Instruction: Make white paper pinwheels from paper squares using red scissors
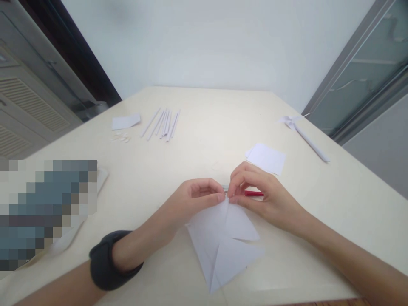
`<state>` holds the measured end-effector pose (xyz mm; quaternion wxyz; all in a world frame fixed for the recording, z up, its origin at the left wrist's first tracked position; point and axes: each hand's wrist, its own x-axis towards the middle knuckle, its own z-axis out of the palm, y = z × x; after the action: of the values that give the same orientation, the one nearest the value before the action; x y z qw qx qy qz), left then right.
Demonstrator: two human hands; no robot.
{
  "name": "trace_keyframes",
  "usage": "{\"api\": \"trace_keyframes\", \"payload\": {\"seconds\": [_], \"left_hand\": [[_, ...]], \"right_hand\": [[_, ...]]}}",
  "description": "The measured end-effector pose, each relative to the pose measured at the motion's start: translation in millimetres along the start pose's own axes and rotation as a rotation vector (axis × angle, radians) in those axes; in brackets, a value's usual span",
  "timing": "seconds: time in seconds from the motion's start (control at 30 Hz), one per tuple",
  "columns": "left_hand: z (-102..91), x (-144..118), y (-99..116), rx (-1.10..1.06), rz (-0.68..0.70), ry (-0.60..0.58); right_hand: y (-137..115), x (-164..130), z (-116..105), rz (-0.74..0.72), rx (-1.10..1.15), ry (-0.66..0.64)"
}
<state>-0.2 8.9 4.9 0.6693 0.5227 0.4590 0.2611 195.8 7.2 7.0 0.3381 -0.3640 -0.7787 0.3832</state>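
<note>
A white paper square point(207, 229) with slits cut in from its corners lies near the table's front edge. At its far corner my left hand point(202, 195) pinches the paper between thumb and fingers. My right hand point(255, 189) pinches the same corner from the other side, its fingertips almost touching the left ones. Whatever small thing may be between the fingertips is hidden. Just behind my hands lies a tool with a red handle point(254, 193) and a grey metal part, mostly covered by the right hand.
Several rolled paper sticks point(164, 124) lie at the back left, beside a folded white paper point(126, 122) and small pale scraps point(120, 137). White paper sheets point(267, 158) rest behind my right hand. A paper pinwheel point(307, 138) lies at the right edge. A pixelated object sits at the left.
</note>
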Motion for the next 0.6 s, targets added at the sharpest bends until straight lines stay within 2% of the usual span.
{"api": "trace_keyframes", "payload": {"seconds": [0.13,0.27,0.6], "left_hand": [[1.0,-0.7,-1.2,-0.035,-0.066,-0.027],[2.3,-2.0,-1.0,-0.028,-0.074,-0.038],[3.5,-1.6,2.0,0.014,0.035,-0.028]], "right_hand": [[-1.2,0.0,-1.6,-0.069,0.004,-0.029],[-1.7,-0.3,-2.0,-0.115,0.007,-0.057],[1.3,-1.0,-0.3,-0.193,-0.121,-0.068]]}}
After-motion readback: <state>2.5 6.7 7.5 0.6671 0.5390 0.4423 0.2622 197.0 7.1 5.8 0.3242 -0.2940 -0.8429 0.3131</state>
